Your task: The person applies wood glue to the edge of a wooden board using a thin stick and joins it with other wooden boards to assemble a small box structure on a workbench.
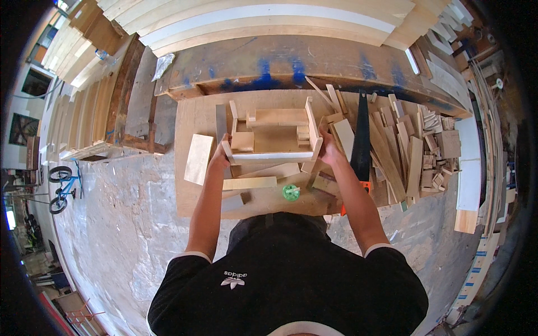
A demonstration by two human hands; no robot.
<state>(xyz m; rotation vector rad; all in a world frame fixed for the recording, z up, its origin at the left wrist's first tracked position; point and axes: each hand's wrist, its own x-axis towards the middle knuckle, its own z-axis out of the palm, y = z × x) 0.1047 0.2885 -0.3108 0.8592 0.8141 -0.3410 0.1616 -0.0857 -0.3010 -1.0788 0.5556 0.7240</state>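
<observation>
Between my two hands is a small wooden frame (271, 156), built of pale boards with upright side pieces and small blocks at its inner corners. My left hand (222, 153) is closed round its left end, and my right hand (329, 151) grips the right end; some fingers of both are hidden behind the wood. A flat board (199, 159) lies left of my left hand. Nearer to me lie a narrow wood strip (250, 183) and a green round object (291, 192) whose kind I cannot make out. Right of my right hand lies a handsaw (361, 131) with a dark blade and orange handle.
The plywood worktop (188, 117) carries a heap of wood offcuts (414, 151) on its right. Behind it runs a blue-stained bench (241, 61) with long stacked boards (263, 25). More planks (84, 120) stand at the left, and a small blue bicycle (64, 187) is farther left.
</observation>
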